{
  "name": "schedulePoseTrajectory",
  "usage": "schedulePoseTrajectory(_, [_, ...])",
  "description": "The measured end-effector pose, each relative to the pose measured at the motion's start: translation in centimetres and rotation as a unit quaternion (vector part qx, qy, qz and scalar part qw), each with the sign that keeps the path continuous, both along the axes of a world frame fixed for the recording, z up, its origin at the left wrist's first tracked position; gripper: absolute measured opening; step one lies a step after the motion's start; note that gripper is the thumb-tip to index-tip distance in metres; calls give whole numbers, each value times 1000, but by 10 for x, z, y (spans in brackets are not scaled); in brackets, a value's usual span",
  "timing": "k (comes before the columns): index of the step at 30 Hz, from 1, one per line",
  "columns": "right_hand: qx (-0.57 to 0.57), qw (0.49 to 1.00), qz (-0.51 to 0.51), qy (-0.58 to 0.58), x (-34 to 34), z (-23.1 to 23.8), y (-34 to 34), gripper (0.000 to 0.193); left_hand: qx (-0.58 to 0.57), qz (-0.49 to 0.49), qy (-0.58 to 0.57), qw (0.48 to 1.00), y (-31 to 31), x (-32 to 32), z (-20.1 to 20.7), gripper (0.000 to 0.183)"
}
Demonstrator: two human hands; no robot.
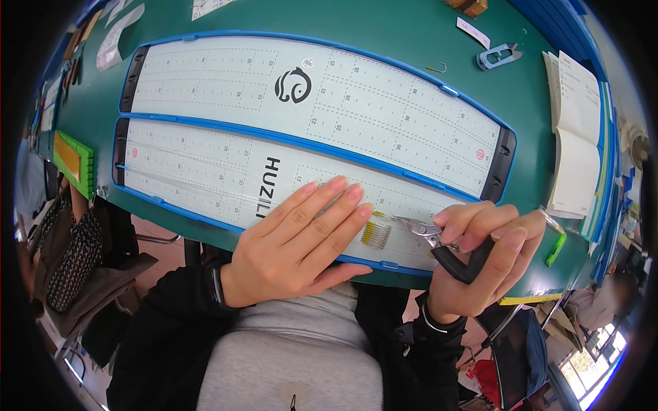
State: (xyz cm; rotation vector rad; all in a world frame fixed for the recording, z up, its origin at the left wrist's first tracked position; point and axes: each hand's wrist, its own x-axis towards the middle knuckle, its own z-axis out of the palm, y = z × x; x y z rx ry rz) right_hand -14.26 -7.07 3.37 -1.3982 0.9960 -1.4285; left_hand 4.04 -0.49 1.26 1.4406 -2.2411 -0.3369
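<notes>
A long blue-edged case (295, 140) lies unfolded on the table, both halves lined with white panels marked in dashed rows. My left hand (295, 236) rests flat on the near panel, fingers stretched and held close together. In my right hand (493, 246) is a pair of small pliers (433, 236) with black handles and silver jaws. Its jaws point left, low over the near panel, beside a comb-like row of fine yellow and silver wires (376, 234). Whether the tips grip anything is too small to tell. Thin pale lines (185, 172) run along the near panel's left part.
Blue thread snips (499, 56) and a small hook (437, 68) lie beyond the case on the green table (528, 89). An open notebook (576, 164) is at the right, near a bright green tool (556, 250). A green tray (89, 168) stands at the left edge.
</notes>
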Motion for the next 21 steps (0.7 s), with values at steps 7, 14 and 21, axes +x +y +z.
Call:
schedulePoseTrajectory(7, [15,1000,20,7,-2,2,1,19,-10,5,7,1000,0,-1,-2,64])
schedulePoseTrajectory(14, [32,999,32,-8,-5,1,0,26,-18,0,4,1000,-1,-1,-2,64])
schedulePoseTrajectory(21, [30,999,33,-5,-7,0,1,26,-22,-3,2,1000,-1,-2,-3,64])
